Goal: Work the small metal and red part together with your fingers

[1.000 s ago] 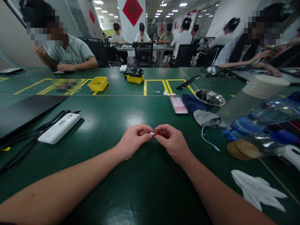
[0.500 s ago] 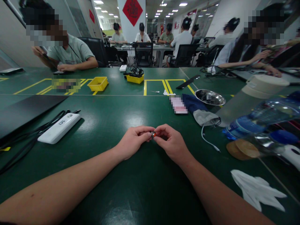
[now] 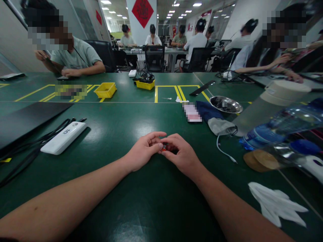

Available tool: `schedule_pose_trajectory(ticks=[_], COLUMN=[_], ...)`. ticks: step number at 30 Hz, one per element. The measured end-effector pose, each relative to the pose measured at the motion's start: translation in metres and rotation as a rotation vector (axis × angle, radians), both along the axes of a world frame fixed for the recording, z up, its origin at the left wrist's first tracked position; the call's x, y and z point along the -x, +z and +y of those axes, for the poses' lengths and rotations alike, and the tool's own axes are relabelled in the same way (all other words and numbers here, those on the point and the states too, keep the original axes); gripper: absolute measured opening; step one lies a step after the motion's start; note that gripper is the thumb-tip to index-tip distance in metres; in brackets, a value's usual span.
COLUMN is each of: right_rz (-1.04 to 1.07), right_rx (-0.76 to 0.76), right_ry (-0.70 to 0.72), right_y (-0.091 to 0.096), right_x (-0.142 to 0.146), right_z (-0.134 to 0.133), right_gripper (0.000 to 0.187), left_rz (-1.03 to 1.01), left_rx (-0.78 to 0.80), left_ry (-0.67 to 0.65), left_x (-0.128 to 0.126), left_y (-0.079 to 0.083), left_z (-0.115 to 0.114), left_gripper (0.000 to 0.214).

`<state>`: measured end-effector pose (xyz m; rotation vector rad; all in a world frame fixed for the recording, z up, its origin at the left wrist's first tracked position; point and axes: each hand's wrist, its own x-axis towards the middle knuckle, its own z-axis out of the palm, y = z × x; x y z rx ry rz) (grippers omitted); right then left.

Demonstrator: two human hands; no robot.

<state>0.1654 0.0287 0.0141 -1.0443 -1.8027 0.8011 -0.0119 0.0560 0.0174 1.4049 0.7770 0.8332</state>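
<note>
Just above the green table (image 3: 141, 208), my left hand (image 3: 142, 149) and my right hand (image 3: 183, 153) meet near the middle of the view. Between their fingertips is a small orange and silver piece (image 3: 164, 147), too small and too covered by fingers to name. My left thumb and fingers pinch it from one side, with the index finger stretched out above. On the other side, my right thumb and curled fingers close on it.
To the left lie a white power bank (image 3: 64, 137), black cables and a black laptop (image 3: 27, 117). A yellow bin (image 3: 106, 90) stands farther back. On the right are a steel bowl (image 3: 236, 108), several bottles, a white cable and a crumpled tissue (image 3: 276, 201). Other people sit around.
My left index finger has lifted and straightened. My right fingers have shifted slightly left and lower around the small piece, which has turned a little. The forearms have hardly moved.
</note>
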Motion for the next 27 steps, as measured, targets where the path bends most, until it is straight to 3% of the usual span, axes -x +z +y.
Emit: schedule_pose_trajectory(ticks=[14,21,27], right_rz=[0.045,0.027,0.017], right_rx=[0.048,0.001,-0.051], right_ry=[0.026,0.019,-0.028], right_y=[0.0017,0.0048,0.0049], right_x=[0.0000,-0.0002,-0.0020], right_z=[-0.0023,-0.0033,-0.0036], right_gripper=[0.031,0.038,0.040], left_rz=[-0.129,-0.144,-0.229], left_rx=[0.078,0.104,0.264], left_ry=[-0.005,-0.005,0.032], left_x=[-0.0029,-0.0020,-0.0013], left_y=[0.0011,-0.0002,0.0005], left_z=[-0.0026,-0.0018,-0.0004], left_gripper=[0.032,0.032,0.032])
